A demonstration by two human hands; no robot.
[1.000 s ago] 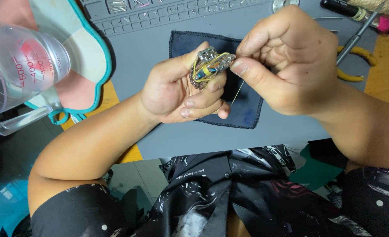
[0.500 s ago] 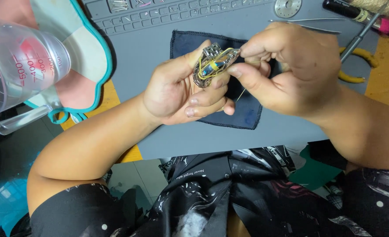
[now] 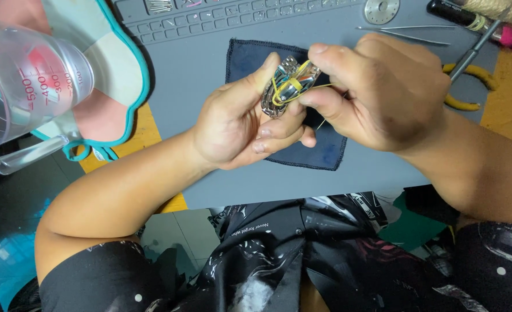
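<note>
Left hand (image 3: pixel 238 124) grips metal piece (image 3: pixel 288 86) with yellow wire over blue cloth (image 3: pixel 325 147), mat (image 3: pixel 210 69) centre. Right hand (image 3: pixel 383 92) pinches wire, fingers closed.

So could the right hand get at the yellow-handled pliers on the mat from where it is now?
Probably yes. The yellow-handled pliers lie just beyond the right hand with nothing between them, but that hand is pinching the small metal piece wrapped in yellow wire and would have to let go.
</note>
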